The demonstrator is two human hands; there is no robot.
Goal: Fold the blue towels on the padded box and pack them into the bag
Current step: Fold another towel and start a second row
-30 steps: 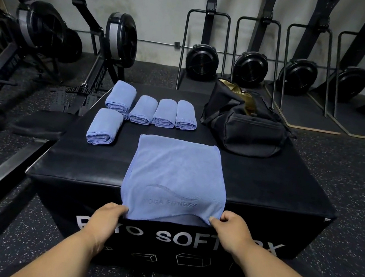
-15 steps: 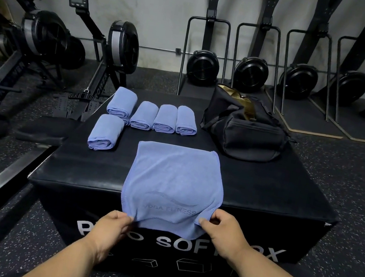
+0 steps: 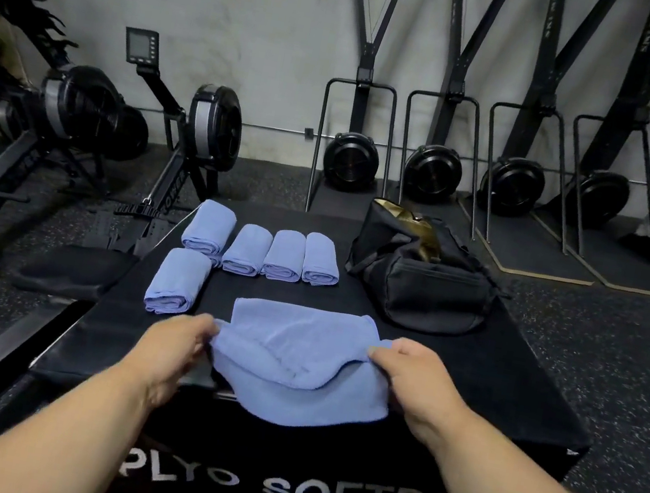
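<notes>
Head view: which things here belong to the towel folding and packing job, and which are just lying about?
Part of the job:
- blue towel being folded, pinched by left hand and right hand
- five folded towels
- black bag
- padded box

Just lying about:
- rowing machines
- upright ski trainers against the wall

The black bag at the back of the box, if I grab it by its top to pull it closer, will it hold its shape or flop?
The black bag will probably flop: its open top already sags and its sides slump like soft fabric. It looks light, since nothing shows inside. It should drag rather than roll or tip, as it sits low and wide on the padded box.
</notes>
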